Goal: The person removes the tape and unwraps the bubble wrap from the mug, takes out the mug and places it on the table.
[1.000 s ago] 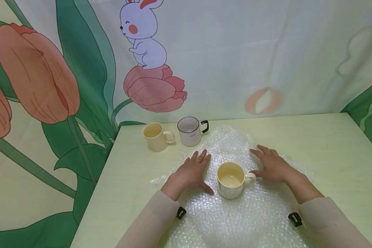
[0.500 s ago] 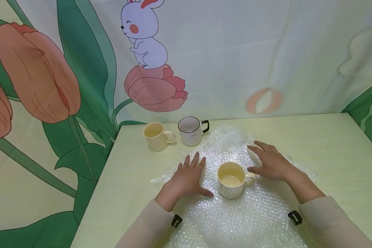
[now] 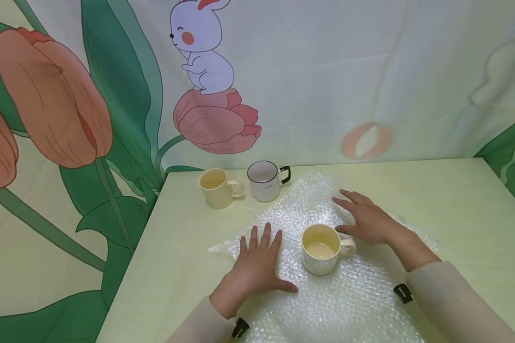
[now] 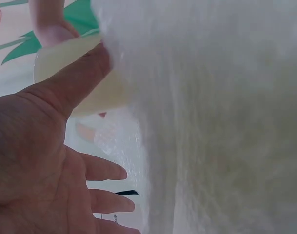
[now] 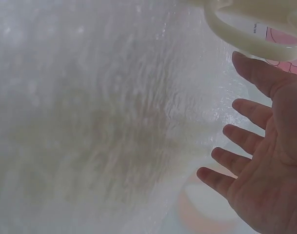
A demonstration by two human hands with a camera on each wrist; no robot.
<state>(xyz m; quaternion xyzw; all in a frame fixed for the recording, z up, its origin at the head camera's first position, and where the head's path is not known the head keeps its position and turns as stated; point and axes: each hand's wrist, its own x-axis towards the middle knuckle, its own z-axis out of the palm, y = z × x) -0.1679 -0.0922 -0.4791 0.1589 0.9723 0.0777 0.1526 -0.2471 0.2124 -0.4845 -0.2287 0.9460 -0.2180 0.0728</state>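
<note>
A cream mug [image 3: 319, 259] stands upright on a sheet of bubble wrap [image 3: 326, 305], its handle pointing right. To the mug's left, my left hand [image 3: 258, 267] is spread with straight fingers over the wrap, apart from the mug. My right hand [image 3: 366, 220] is just behind and right of the mug, near its handle, fingers extended and nothing held. In the left wrist view the mug [image 4: 80, 95] appears beyond the thumb. The right wrist view has the mug's handle [image 5: 250, 46] above the thumb; whether the thumb touches it I cannot tell.
At the back left of the pale table [image 3: 163, 267] stand a second cream mug [image 3: 218, 193] and a white mug [image 3: 263, 186] with a black rim and handle. Behind the table hangs a printed cloth [image 3: 309, 85] with tulips and a rabbit.
My left hand has slid toward the front and left, away from the mug, with its fingers spreading. My right hand has shifted slightly back and left. The mugs have stayed in place.
</note>
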